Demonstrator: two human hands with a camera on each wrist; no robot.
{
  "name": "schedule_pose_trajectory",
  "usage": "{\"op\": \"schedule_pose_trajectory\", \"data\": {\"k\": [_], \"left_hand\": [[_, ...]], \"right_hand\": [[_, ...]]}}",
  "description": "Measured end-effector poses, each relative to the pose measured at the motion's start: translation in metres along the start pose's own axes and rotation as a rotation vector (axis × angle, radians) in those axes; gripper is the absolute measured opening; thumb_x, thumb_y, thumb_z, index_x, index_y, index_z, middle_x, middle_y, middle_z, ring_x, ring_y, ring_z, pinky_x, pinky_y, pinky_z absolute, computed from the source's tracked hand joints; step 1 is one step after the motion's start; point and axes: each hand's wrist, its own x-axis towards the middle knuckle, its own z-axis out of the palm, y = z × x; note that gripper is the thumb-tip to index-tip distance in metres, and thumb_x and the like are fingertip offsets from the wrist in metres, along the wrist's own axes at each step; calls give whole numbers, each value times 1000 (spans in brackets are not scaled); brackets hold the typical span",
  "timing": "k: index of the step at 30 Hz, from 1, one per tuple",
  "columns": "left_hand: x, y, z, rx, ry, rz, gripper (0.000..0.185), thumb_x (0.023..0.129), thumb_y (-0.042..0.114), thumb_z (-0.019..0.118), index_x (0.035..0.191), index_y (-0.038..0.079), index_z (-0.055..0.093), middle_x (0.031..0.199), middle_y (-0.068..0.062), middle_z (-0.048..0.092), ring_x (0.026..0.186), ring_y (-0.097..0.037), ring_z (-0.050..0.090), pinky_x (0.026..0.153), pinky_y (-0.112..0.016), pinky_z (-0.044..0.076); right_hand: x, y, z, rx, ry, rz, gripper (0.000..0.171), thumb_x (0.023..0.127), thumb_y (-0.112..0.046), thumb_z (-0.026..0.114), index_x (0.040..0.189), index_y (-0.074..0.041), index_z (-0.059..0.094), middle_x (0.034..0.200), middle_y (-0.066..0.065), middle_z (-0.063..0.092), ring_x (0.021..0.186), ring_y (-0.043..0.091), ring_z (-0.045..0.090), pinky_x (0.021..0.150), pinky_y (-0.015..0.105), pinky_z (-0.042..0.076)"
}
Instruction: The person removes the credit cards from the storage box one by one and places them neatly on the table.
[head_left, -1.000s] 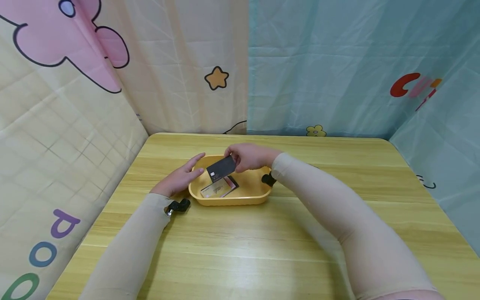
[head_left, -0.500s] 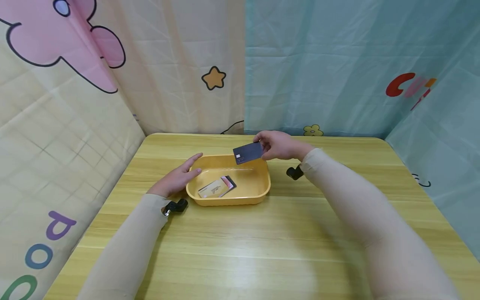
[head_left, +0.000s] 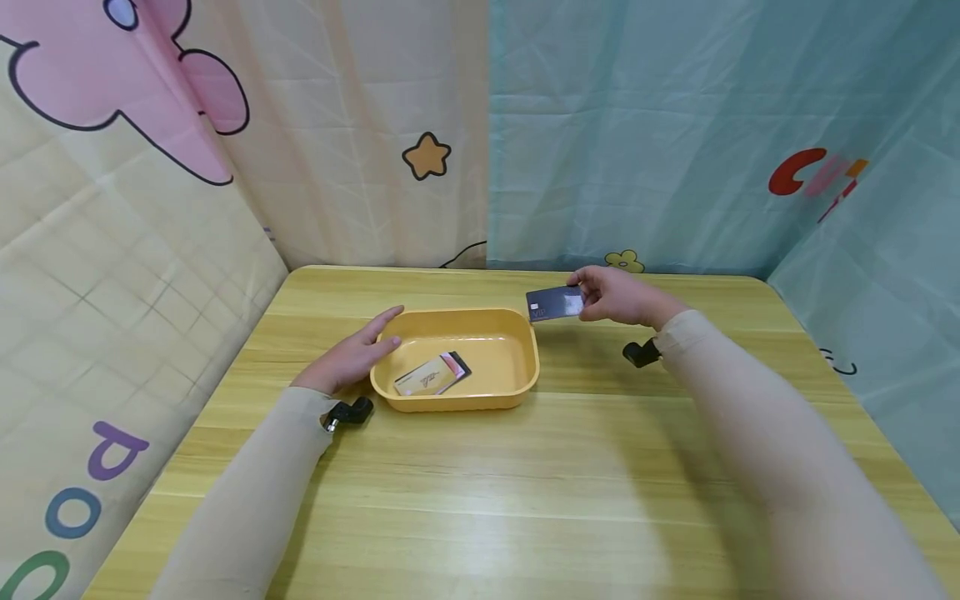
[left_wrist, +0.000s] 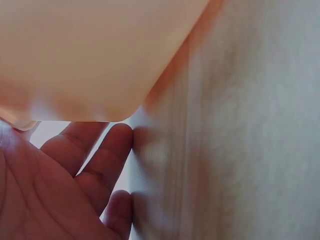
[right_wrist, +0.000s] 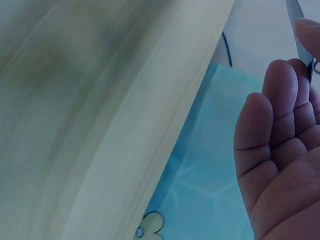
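Note:
Between the thumb and fingers of my right hand [head_left: 618, 297] is a dark card [head_left: 555, 303] marked VIP. The card is just above and beyond the right rim of the yellow plastic basket [head_left: 495, 367] in the head view. In the right wrist view, the card [right_wrist: 299, 35] shows edge-on beside the thumb. My left hand [head_left: 348, 357] rests at the basket's left end, thumb over the rim, other fingers extended outside. Those fingers [left_wrist: 112, 150] lie along the table under the basket's wall in the left wrist view. A cream and pink card [head_left: 431, 377] lies in the basket, overlapping a dark one.
The basket stands on a wood-grain table [head_left: 465, 492]. A printed curtain [head_left: 637, 150] hangs behind the table's far edge, and more cloth [head_left: 135, 275] borders its left side. Black wrist camera mounts [head_left: 641, 353] stick out below both wrists.
My right hand has lifted the dark card from over the basket and carried it right, past the rim. The left hand and the basket stay in place.

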Motion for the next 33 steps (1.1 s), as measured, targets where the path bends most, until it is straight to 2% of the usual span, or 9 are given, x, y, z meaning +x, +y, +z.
{"op": "schedule_pose_trajectory", "data": {"k": [6,12,26,33], "left_hand": [[-1,1,0,-5,-2,-1,64,115,38,41,170,36,10,178,-13,8,162,-48,10,127,-70,14],[-1,1,0,-5,-1,1,64,115,38,41,170,35,10,178,-13,10,162,-48,10,127,-71,13],[-2,1,0,6,2,-12,64,114,39,41,170,37,10,178,-12,9,162,-48,11,126,-72,13],[-3,2,0,3,0,-16,64,114,41,42,170,39,10,178,-12,10,162,-47,11,126,-71,13]], "right_hand": [[-7,22,-1,3,14,27,62,89,0,71,147,6,47,111,18,67,100,25,63,87,33,53],[-8,37,4,6,20,44,62,88,0,73,145,7,49,101,15,66,93,22,60,81,29,51],[-1,54,22,31,-11,62,60,83,0,77,138,9,53,107,22,67,89,22,59,77,28,48],[4,62,28,1,-29,96,59,82,-2,77,136,5,55,102,15,66,86,22,59,75,30,49]]}}
